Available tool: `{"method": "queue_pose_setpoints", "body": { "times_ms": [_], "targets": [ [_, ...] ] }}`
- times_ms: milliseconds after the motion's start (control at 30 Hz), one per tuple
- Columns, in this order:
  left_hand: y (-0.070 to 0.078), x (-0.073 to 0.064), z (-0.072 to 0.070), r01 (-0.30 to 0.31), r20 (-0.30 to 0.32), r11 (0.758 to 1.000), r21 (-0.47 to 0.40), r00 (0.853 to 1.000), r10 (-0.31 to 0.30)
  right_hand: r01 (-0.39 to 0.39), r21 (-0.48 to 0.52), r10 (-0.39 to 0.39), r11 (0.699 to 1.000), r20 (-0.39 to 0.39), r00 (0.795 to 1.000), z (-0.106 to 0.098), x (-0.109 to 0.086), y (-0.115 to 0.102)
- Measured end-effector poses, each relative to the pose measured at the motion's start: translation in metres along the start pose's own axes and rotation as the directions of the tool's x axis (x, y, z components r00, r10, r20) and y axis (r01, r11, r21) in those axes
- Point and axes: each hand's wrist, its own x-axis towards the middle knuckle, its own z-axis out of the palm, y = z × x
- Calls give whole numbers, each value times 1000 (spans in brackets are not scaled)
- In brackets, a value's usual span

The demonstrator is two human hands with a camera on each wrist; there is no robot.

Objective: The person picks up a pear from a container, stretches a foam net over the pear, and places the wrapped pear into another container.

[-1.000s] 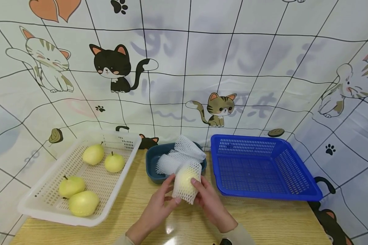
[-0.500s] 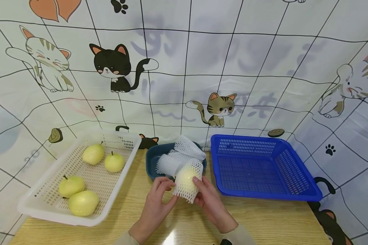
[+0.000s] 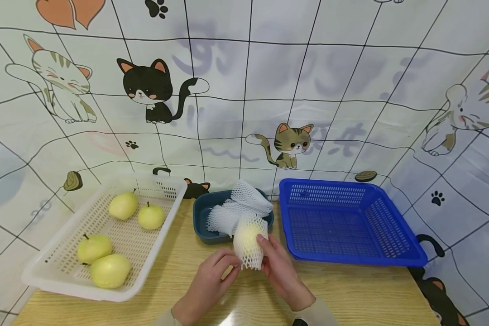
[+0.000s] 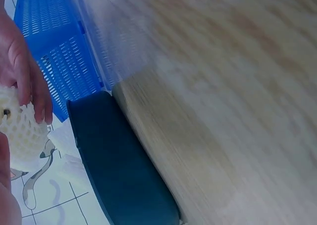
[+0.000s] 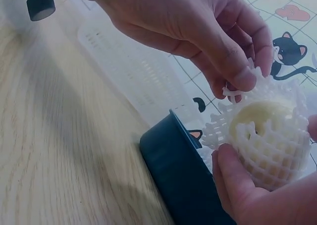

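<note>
In the head view a yellow pear (image 3: 248,240) sits inside a white foam net sleeve (image 3: 250,261), held up before the teal basin. My right hand (image 3: 283,271) grips the wrapped pear from the right, thumb on its front. With thumb and fingertips my left hand (image 3: 212,280) pinches the sleeve's lower left edge. From the right wrist view, the left hand (image 5: 213,36) pulls at the net's frayed rim, and the end of the pear (image 5: 262,118) shows through the opening. More foam nets (image 3: 224,217) lie in the teal basin (image 3: 201,231).
A white basket (image 3: 136,280) with several pears (image 3: 111,270) stands at the left. On the right is a blue basket (image 3: 350,226). The wooden table (image 3: 338,299) lies beneath, and a cat-patterned sheet (image 3: 228,90) hangs behind.
My left hand has let its fingers come off the pear's left side and shifted down to the sleeve's lower edge. The right hand still holds the pear in nearly the same place.
</note>
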Motion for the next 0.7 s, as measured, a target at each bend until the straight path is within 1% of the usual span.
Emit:
{"method": "queue_pose_setpoints", "body": {
  "times_ms": [67,167,267,300,400,467,533,600,667,700],
  "targets": [
    [0,1,0,7,11,1000,-7,1000,-7,8,6,-8,1000,3,1000,-1,-1,-2],
    [0,3,0,-18,-3,1000,-5,1000,18,23,27,-23,999,2,1000,-4,-3,-6],
    [-1,6,1,-48,-49,999,-16,998,48,44,45,-43,998,-20,999,-7,-7,-13],
    [-2,8,2,-50,-65,998,-24,997,48,45,51,-44,998,-27,999,-9,-8,-16],
    [-4,14,6,-10,-79,998,-64,997,5,66,56,-63,996,-47,997,-13,-14,-25],
    [-5,18,9,42,-52,995,-94,998,-47,79,55,-76,995,-60,995,-18,-18,-32],
    [-5,22,14,100,-1,987,-129,995,-101,105,47,-102,993,-70,992,-24,-23,-38],
    [-5,26,19,152,64,976,-157,988,-144,137,35,-134,990,-75,988,-32,-29,-43],
    [-3,31,24,177,122,970,-165,980,-158,180,24,-178,983,-64,982,-41,-34,-46],
    [-2,33,27,176,148,972,-158,977,-153,205,20,-204,979,-52,978,-45,-37,-48]
  ]
}}
